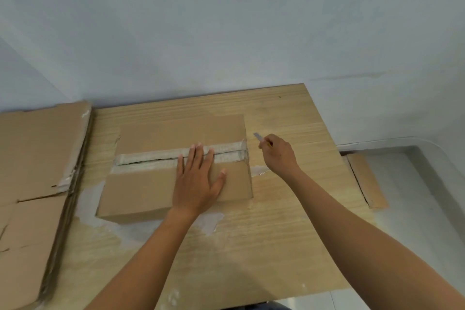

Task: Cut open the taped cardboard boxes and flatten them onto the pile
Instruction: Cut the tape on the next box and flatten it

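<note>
The left hand (198, 181) lies flat on the box (141, 194) mid-worktop (276, 234), fingertips on its tape (156, 157). The right hand (278, 156) grips a knife (258, 136) just beside the box's right end. A flattened pile (32, 158) lies at the left edge.

The wooden counter (251, 246) before me carries the taped box (151, 191) at its middle, with the pile of flattened cardboard (32, 171) at its left side.

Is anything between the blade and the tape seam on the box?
Nothing visible lies between the cutter in the right hand and the right end of the tape. Further along the box, the left hand lies flat, its fingers across the seam.
</note>
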{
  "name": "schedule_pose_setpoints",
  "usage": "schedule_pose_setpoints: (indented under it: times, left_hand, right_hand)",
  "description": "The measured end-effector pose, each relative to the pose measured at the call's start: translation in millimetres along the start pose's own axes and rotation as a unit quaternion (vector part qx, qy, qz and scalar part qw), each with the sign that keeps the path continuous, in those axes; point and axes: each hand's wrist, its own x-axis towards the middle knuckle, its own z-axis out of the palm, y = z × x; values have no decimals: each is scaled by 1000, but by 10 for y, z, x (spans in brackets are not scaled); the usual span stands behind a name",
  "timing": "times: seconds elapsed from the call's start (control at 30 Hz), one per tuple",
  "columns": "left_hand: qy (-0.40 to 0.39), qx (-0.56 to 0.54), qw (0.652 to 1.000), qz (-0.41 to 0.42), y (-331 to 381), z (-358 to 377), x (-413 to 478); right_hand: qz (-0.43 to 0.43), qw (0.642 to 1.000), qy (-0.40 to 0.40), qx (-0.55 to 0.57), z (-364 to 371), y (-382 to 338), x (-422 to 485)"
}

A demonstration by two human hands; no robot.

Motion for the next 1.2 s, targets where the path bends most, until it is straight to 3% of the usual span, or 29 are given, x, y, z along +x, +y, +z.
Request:
schedule_pose_setpoints:
  times: [0.2, 0.53, 0.77, 1.2]
  left_hand:
    - [18, -6, 1000, -6, 13, 16, 6]
    - [37, 1, 999, -1, -20, 43, -2]
    - [41, -5, 999, -2, -16, 45, -19]
    - [52, -17, 998, -5, 6, 75, 50]
  right_hand:
    - [16, 998, -58, 36, 76, -8, -8]
    - [-7, 997, -46, 64, 111, -9, -59]
    - [4, 985, -75, 155, 68, 13, -89]
    - [-13, 996, -85, 40, 85, -86, -63]
